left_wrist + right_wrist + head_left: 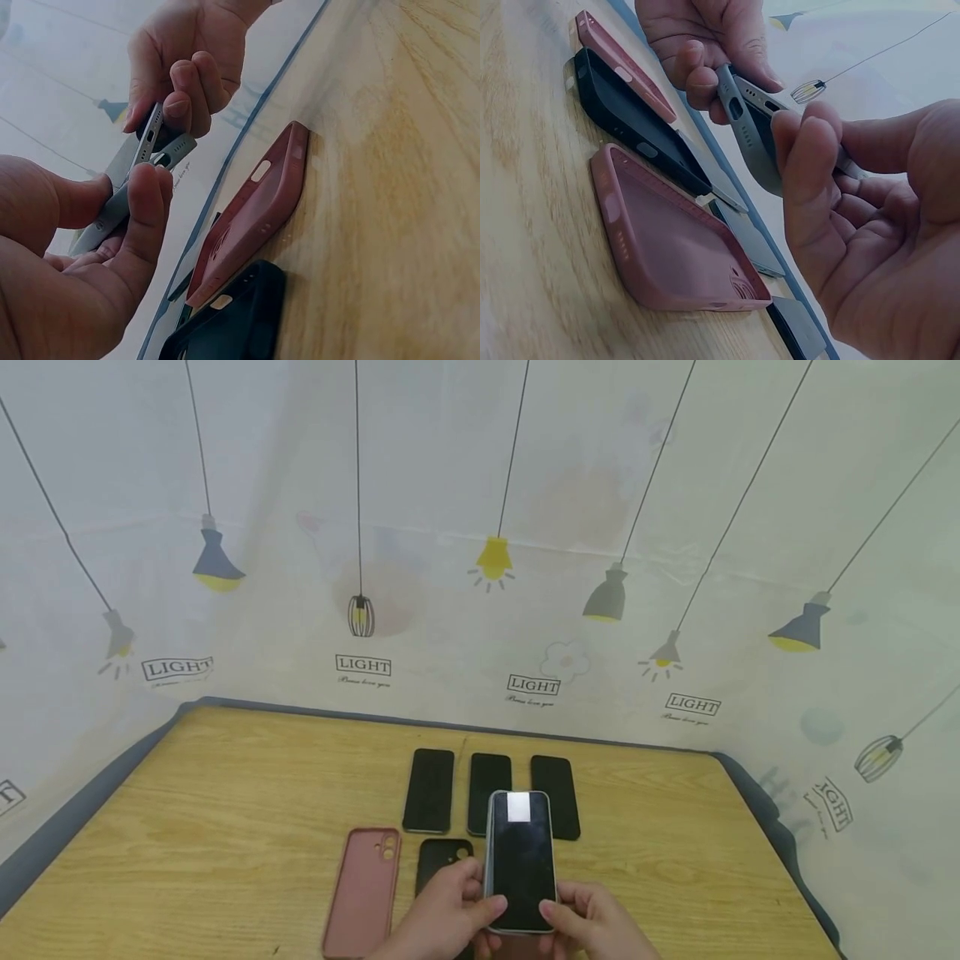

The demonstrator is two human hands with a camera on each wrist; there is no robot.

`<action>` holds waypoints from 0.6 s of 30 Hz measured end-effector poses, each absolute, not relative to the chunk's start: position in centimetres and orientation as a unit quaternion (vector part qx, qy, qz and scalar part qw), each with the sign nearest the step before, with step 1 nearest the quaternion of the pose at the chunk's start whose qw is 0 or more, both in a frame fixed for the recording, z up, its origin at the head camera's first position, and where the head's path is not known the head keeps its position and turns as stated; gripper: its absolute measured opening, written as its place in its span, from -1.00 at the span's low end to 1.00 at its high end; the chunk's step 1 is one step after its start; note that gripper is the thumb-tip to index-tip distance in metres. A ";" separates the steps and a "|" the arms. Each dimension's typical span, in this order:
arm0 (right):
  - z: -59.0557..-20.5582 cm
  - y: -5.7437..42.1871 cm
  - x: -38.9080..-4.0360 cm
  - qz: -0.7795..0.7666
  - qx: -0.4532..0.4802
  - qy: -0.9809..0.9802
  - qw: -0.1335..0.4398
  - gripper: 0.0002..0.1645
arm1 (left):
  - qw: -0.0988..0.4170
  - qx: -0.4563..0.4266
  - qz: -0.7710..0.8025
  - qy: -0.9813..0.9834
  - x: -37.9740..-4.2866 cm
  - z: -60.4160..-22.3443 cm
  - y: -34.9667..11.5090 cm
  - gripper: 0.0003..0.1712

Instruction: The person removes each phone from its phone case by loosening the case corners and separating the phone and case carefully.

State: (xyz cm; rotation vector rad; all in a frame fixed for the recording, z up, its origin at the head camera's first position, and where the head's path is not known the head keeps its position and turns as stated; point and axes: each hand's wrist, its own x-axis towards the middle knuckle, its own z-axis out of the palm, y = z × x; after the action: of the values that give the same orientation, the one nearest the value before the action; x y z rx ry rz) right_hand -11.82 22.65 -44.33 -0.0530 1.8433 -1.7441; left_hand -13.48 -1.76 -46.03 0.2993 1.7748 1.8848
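Note:
Both hands hold a smartphone [522,872] with a dark screen and a light grey phone case [748,146] behind it. In both wrist views the phone's port end [152,133] stands apart from the case's end wall, so the phone sits tilted in the case. My left hand [447,906] grips the left side, its thumb on the lower left corner. On the lower right corner presses the thumb of my right hand [596,920], its fingers curled round the side. A bright reflection covers the top of the screen.
Three dark phones lie in a row behind the hands: left [428,791], middle [489,777] and right [557,793]. A pink case [362,889] and a black case [438,853] lie at the left. Another pink case [679,240] rests beneath the hands on the wooden table [247,810].

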 end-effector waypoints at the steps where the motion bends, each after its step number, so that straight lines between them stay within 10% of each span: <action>1: -44.3 22.7 -11.8 -0.656 -0.020 0.694 0.297 -0.58 | 0.264 0.111 0.697 0.657 -13.5 -46.1 -1.7 -0.80; 18: -44.5 24.4 -11.8 -0.664 -0.009 0.688 0.291 -0.66 | 0.255 0.104 0.692 0.667 -13.7 -45.8 -1.7 -0.85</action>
State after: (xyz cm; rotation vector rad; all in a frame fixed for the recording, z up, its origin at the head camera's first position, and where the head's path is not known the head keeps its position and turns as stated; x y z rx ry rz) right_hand -11.78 24.35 -44.46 -0.0251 1.8354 -1.7714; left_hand -13.67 -1.72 -45.82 0.2816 1.8105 1.8803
